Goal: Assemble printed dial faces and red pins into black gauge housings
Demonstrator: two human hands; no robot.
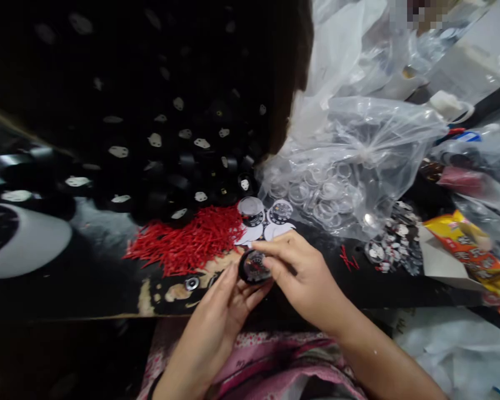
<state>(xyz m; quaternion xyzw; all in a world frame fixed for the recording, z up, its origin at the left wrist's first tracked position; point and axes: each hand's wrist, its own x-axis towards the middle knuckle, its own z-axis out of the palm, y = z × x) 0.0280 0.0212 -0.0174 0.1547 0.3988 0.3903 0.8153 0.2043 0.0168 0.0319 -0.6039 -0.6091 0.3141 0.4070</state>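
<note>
A small round black gauge (254, 268) with a printed dial and some red on its face is held between my hands, just over the table's front edge. My left hand (220, 314) cups it from below and from the left. From the right, my right hand (306, 272) reaches over it, thumb on the face and index finger along the upper rim. Whether a small part sits under the thumb is hidden. Beyond my fingers lie printed dial discs (250, 208) and white discs. A heap of thin red pointers (191, 239) spreads to their left.
Many black round housings (179, 183) with white tabs pile up behind. A clear plastic bag (337, 172) holds transparent rings. Small metal parts (400, 233), a few loose red pointers (349, 258) and a yellow snack packet (470, 244) lie right. A white container (33, 244) stands left.
</note>
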